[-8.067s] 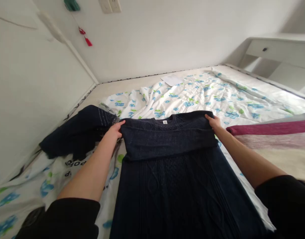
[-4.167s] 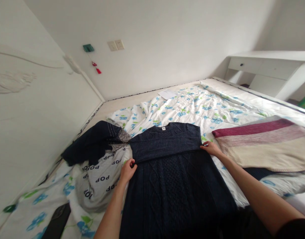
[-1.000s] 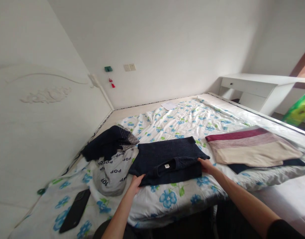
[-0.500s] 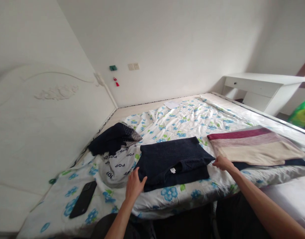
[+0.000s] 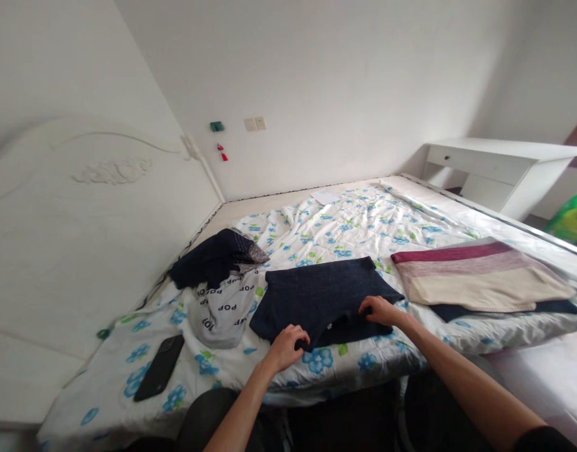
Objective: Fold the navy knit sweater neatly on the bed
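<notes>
A navy knitted sweater [image 5: 321,289] lies folded on the flowered bedsheet [image 5: 345,235] in front of me. My left hand [image 5: 289,345] is closed on its near left edge, the dark cloth bunched between thumb and fingers. On the right, my right hand [image 5: 380,310] pinches the same sweater near its neckline. Part of the neck opening and its white label shows between the hands. To the left lies a grey garment printed with POP [image 5: 225,307], and a dark crumpled garment [image 5: 213,257] rests partly over it.
A folded striped sweater [image 5: 476,279] in maroon, pink and beige lies to the right, with navy cloth under it. A black phone [image 5: 159,367] rests at the near left. White paper [image 5: 324,198] is farther back. Beyond stand a white headboard [image 5: 104,207] and desk [image 5: 486,166].
Both hands have moved inward from the sweater's side corners to its near edge and neckline, and they now grip the cloth there. The neck opening is more covered than before.
</notes>
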Action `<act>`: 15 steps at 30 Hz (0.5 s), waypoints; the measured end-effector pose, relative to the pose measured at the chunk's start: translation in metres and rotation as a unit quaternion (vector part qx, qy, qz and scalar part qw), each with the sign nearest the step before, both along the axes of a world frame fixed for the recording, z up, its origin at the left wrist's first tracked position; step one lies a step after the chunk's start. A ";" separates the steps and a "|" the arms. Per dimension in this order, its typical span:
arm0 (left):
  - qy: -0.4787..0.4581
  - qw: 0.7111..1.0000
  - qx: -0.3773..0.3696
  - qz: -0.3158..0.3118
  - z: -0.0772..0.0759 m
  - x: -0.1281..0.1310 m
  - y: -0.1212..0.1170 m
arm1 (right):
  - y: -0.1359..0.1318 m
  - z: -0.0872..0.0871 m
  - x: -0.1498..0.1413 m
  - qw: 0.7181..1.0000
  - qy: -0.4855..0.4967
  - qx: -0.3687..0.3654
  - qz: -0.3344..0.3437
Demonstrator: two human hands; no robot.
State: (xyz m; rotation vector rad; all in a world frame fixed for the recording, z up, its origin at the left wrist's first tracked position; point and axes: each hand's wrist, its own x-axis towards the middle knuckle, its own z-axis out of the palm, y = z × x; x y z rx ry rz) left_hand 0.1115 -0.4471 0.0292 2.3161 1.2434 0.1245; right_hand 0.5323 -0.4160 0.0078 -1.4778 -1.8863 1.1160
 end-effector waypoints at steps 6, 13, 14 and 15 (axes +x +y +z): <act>-0.038 0.997 -0.060 -0.016 -0.002 -0.016 0.010 | -0.004 0.004 0.034 0.990 -0.021 -0.122 0.060; -0.128 0.943 0.023 0.307 0.004 -0.095 0.098 | 0.030 -0.002 0.097 0.966 -0.018 -0.048 -0.252; -0.135 0.927 0.003 0.350 0.001 -0.107 0.109 | 0.035 -0.006 0.106 0.950 -0.039 -0.050 -0.305; -0.144 0.911 -0.028 0.385 -0.001 -0.118 0.117 | 0.040 -0.011 0.113 0.936 -0.060 -0.059 -0.342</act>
